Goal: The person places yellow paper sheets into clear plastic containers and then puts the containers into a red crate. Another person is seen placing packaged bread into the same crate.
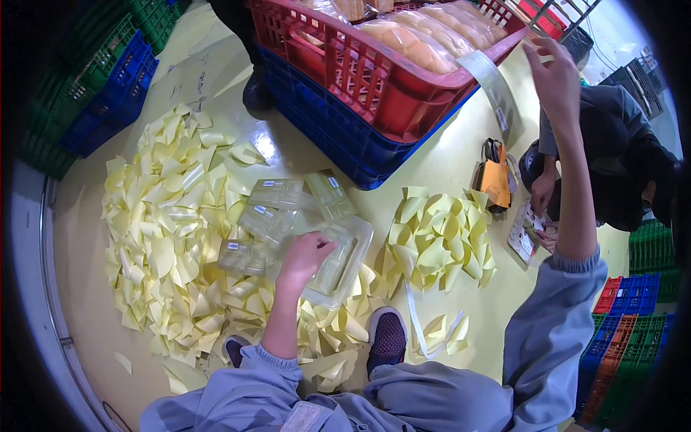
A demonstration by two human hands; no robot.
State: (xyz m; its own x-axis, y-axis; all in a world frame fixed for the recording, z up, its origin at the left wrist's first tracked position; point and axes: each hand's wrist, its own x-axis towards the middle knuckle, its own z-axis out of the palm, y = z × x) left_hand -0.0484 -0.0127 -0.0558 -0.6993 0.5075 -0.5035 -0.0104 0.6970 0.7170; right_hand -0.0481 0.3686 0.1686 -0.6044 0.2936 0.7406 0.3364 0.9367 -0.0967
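My left hand [306,259] hovers over a clear plastic container [363,232] that holds transparent printed labels [333,264]. Its thumb and fingers are bent close together, and whether anything thin is between them cannot be told. More transparent labels [276,193] with small white barcode patches lie scattered left of and behind the container. At the upper right my right hand [556,75] is raised, fingers curled and apart, with nothing visible in it. Nearest to it, a curved transparent label strip [495,92] hangs at the corner of a red plastic crate [410,102] of bagged bread [413,43].
Peeled yellow backing paper [173,232] covers the floor at left; a smaller heap [440,237] lies at right. The red crate sits on a blue crate [324,119]. A crouching person [610,146] works beside an orange-and-black device [494,181]. Stacked crates [108,102] line both sides.
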